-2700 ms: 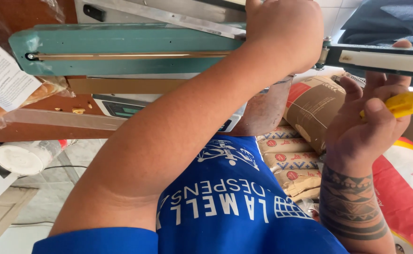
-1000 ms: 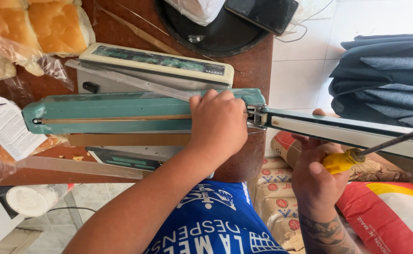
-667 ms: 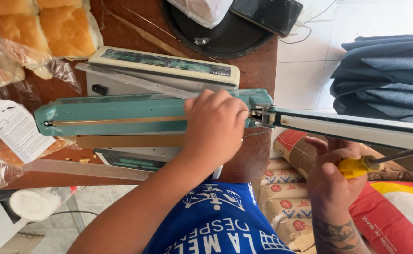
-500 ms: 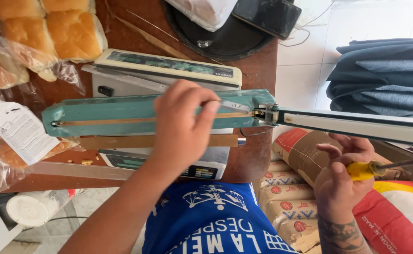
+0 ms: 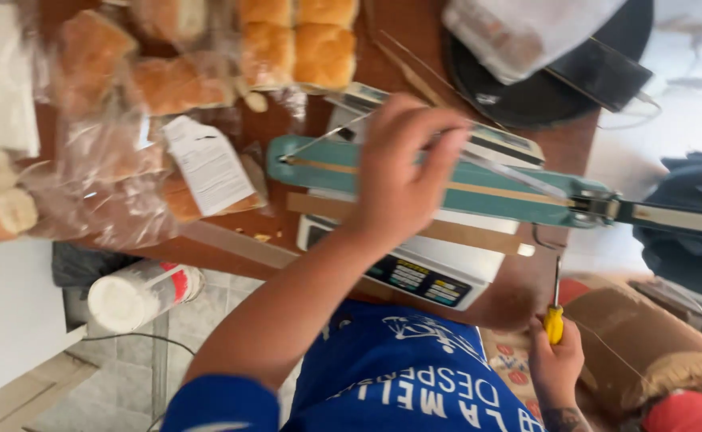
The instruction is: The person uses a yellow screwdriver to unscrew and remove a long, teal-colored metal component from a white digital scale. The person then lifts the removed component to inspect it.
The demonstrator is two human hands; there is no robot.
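A teal bag sealer [image 5: 519, 192] lies across a brown wooden table [image 5: 271, 128], its long arm [image 5: 679, 218] swung out past the right edge. My left hand [image 5: 403, 172] hovers over the sealer's middle with fingers spread, holding nothing. My right hand [image 5: 555, 364] is low beside the table edge and grips a yellow-handled screwdriver [image 5: 555, 308] with the shaft pointing up toward the sealer's hinge [image 5: 595, 206]. A white digital scale [image 5: 415, 268] sits under the sealer.
Bagged bread rolls [image 5: 295, 40] and more in clear plastic [image 5: 103, 144] fill the table's left and top. A paper label [image 5: 207, 164] lies near them. A black round tray [image 5: 543, 88] is upper right. A white cylinder [image 5: 139, 292] and sacks [image 5: 647, 344] sit on the floor.
The view shifted right and down. My left hand lifted off the sealer's right end and moved toward its middle, fingers spreading. My right hand dropped lower with the screwdriver turned upright.
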